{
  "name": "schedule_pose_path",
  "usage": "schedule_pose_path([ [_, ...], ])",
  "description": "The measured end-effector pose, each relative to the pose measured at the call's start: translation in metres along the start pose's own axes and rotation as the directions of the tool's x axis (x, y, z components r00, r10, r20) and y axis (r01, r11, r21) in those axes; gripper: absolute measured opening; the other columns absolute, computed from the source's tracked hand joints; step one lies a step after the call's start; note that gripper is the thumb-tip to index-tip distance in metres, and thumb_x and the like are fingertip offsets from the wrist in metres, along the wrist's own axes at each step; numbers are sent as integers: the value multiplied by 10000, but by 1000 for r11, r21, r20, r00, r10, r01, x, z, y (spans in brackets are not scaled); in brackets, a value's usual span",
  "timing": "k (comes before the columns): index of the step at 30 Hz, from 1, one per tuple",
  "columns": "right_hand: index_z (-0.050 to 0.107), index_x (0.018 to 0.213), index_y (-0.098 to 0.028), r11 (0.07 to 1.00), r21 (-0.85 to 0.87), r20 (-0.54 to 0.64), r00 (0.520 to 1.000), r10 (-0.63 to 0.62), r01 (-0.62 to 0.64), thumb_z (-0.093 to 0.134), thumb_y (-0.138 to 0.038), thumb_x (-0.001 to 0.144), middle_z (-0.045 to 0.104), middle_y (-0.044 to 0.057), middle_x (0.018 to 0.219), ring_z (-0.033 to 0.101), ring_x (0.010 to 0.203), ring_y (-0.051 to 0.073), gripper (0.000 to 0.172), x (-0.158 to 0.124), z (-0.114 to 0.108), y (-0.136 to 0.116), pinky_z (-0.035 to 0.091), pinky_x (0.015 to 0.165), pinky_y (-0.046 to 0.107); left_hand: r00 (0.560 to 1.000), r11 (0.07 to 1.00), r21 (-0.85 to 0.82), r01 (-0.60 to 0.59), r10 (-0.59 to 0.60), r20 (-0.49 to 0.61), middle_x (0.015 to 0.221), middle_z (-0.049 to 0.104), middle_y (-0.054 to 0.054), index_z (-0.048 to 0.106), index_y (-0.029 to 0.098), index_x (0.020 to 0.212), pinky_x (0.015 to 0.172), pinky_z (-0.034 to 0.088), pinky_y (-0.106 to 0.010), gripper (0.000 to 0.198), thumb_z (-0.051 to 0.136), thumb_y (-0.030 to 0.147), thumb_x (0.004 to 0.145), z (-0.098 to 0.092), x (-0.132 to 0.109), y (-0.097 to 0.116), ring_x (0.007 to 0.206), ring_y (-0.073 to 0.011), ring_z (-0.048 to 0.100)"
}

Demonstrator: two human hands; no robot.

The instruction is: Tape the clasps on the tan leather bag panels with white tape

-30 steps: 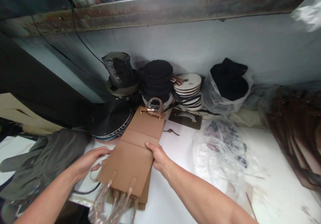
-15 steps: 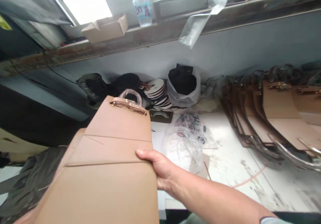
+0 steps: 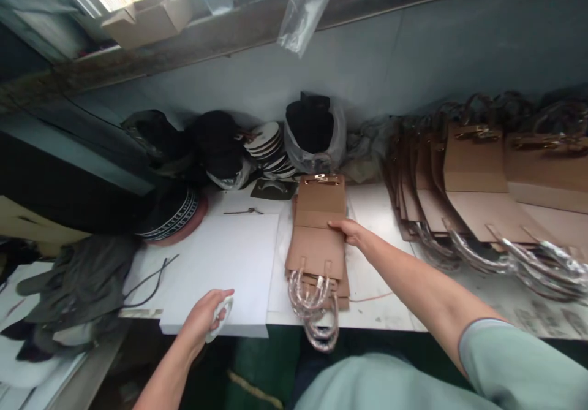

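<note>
On the table, a small stack of tan handbag panels (image 3: 316, 247) lies lengthwise, its plastic-wrapped handles (image 3: 316, 324) hanging past the front edge. My right hand (image 3: 351, 231) grips the right edge of the top handbag panel, thumb on the upper face; the fingers below are partly hidden. To the left, my left hand (image 3: 206, 315) is closed around a small white loop-shaped object (image 3: 221, 318), whose kind I cannot make out. That hand is over the front edge of a white sheet (image 3: 229, 257), apart from the panels.
More tan bag panels (image 3: 473, 183) with wrapped handles are lined up at the right. Against the wall stand ribbon rolls (image 3: 266, 143) and a bag of black material (image 3: 310, 125). A lettered black strap roll (image 3: 172, 217) and dark fabric (image 3: 87, 281) lie left.
The tan handbag panel, held up close before, now lies on the table over the plastic bag's place. My left hand has left it and holds a white object. The view has drawn back.
</note>
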State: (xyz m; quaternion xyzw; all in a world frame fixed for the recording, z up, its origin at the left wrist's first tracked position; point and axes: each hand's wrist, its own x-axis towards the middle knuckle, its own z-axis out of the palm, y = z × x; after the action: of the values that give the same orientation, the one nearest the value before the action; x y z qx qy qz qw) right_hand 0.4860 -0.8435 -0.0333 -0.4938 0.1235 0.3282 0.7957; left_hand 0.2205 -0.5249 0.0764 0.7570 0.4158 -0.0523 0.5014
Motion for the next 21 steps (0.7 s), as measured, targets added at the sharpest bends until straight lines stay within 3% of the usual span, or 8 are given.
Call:
schedule_pose_path([
  [3,667,995,-141,995,-94,-76,996,-42,35,742,-145,701,753,136,1036,713,938,266,303,8,-33,13,584,891,417,998,994,-102,-33,37,42,554,493,54,662,164,1093,456,228,-188,481,644,546,801,22,-19,-8,504,-110,425],
  [7,629,1155,-156,952,-243,-172,958,-230,185,798,-215,641,669,164,1266,618,1172,321,544,-9,-40,12,484,1042,457,981,969,-203,-144,167,102,598,549,43,616,176,1052,453,247,-190,368,604,503,884,61,-69,13,477,-85,397],
  [10,560,1317,-170,804,-436,-251,804,-540,404,807,-336,661,575,169,1392,519,1287,337,721,-51,-30,12,400,1108,483,950,937,-266,-227,273,151,741,645,4,560,191,965,462,306,-196,258,592,438,898,97,-91,36,495,-78,446],
  [11,566,1327,-171,734,-492,-213,753,-622,467,787,-382,693,593,163,1364,544,1252,330,704,-70,-24,14,416,1087,479,938,928,-278,-248,302,168,798,665,-7,541,197,948,464,319,-196,224,598,405,890,108,-94,41,504,-75,462],
  [12,598,1303,-174,684,-512,-121,745,-656,519,756,-419,739,642,146,1287,595,1172,309,635,-90,-18,17,452,1040,458,926,920,-284,-269,328,188,833,676,-10,526,202,942,464,325,-195,196,600,374,882,119,-96,46,504,-71,466],
  [14,703,1136,-178,722,-432,175,836,-521,540,707,-453,807,731,91,1029,675,930,254,428,-130,-3,23,527,873,385,896,910,-281,-305,374,240,808,672,4,512,212,967,453,315,-191,165,588,329,877,140,-97,53,474,-62,440],
  [16,753,966,-172,795,-359,357,859,-368,490,715,-449,816,734,53,839,665,760,211,317,-159,10,26,522,731,322,866,903,-273,-331,406,293,695,630,33,511,218,1030,435,294,-190,188,569,332,891,160,-97,58,442,-67,407],
  [21,755,818,-160,893,-232,388,879,-278,385,768,-444,784,690,17,699,608,671,165,286,-181,11,19,458,659,272,834,890,-322,-322,428,348,597,569,54,497,218,1081,413,256,-189,289,601,411,892,196,-104,65,427,-77,382],
])
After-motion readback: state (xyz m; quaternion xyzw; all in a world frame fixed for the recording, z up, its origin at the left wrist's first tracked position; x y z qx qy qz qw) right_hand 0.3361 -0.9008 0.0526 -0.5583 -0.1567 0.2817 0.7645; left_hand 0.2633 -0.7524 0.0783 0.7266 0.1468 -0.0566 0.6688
